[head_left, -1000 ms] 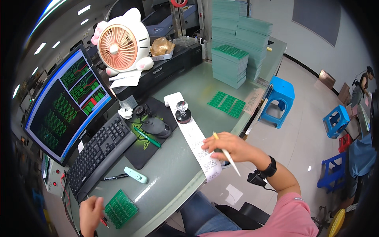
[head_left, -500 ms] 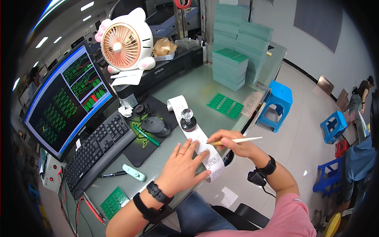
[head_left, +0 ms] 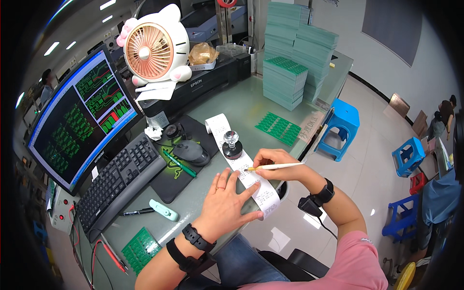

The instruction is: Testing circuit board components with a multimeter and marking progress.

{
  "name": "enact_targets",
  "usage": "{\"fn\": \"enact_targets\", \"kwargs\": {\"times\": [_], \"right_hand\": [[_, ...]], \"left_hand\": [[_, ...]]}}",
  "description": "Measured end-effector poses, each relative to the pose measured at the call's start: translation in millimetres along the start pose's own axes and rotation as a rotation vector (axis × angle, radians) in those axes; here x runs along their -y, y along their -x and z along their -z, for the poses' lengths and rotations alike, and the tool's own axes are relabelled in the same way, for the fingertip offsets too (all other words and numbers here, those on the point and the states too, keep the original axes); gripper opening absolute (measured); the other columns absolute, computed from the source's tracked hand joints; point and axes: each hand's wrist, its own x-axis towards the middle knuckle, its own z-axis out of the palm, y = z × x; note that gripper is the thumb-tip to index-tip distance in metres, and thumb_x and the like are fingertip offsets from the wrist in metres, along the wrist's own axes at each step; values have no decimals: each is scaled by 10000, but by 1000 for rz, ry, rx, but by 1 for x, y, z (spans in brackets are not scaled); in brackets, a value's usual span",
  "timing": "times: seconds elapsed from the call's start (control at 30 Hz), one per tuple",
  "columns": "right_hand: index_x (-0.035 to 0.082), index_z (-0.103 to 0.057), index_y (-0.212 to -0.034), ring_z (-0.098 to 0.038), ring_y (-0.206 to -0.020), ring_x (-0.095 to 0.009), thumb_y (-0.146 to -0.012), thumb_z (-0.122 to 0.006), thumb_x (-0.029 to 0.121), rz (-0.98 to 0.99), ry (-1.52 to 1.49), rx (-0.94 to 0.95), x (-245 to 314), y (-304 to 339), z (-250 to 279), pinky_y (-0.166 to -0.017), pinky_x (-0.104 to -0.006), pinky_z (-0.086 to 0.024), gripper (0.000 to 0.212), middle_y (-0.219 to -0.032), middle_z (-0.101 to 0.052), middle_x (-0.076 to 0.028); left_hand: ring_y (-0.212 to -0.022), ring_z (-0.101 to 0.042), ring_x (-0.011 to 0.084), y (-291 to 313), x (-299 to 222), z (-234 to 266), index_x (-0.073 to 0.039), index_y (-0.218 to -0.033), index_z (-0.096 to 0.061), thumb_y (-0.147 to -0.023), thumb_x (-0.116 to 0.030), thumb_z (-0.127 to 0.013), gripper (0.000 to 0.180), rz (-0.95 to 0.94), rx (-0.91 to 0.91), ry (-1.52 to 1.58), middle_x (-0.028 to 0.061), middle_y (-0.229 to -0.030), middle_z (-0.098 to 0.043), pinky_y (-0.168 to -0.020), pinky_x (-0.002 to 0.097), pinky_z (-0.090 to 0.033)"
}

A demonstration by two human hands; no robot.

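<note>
A wide monitor (head_left: 82,121) glowing with green and red patterns stood at the desk's left behind the keyboard, while a long white printed paper strip (head_left: 241,166) lay across the desk's front.

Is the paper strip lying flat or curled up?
Mostly flat: the paper strip lies along the desk under the left hand; only its far end curls.

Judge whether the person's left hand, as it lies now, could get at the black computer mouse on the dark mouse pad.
Probably yes. The left hand lies flat on the white paper strip, holding nothing, and the black computer mouse sits nearby on the dark mouse pad with only bare pad between.
</note>
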Motion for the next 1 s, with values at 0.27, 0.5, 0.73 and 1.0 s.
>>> {"fn": "enact_targets", "kwargs": {"times": [0.27,0.5,0.73,1.0], "right_hand": [[36,-580,-864,-592,-649,-133,-819,-634,175,15,212,-66,-1,-8,20,-603,-270,-469,156,-746,-626,-48],[40,-571,-1145,-613,-720,-138,-965,-532,248,-10,111,-293,7,-67,21,-668,-294,-492,278,-973,-672,-72],[128,-533,-964,-608,-888,-131,-910,-640,292,-333,-212,4,-36,-150,22,-742,-305,-467,203,-932,-651,-19],[124,-546,-914,-558,-828,-90,-808,-725,113,-198,-454,-59,-46,-211,24,-712,-266,-457,208,-870,-586,21]], "left_hand": [[-1302,-345,435,1,-1,1,-285,-1323,-542,-794,-655,-577,647,-8,0,-7,243,-1349,-428,-1101,518,-259],[-1295,-354,433,2,1,-1,-285,-1333,-533,-791,-665,-572,663,-13,-1,1,243,-1345,-427,-1104,514,-257],[-1287,-366,434,2,2,-3,-272,-1337,-530,-789,-680,-562,684,-14,-11,3,254,-1343,-425,-1105,509,-255],[-1270,-402,424,1,4,0,-224,-1319,-544,-828,-649,-535,649,-17,2,17,259,-1333,-439,-1098,497,-271]]}}
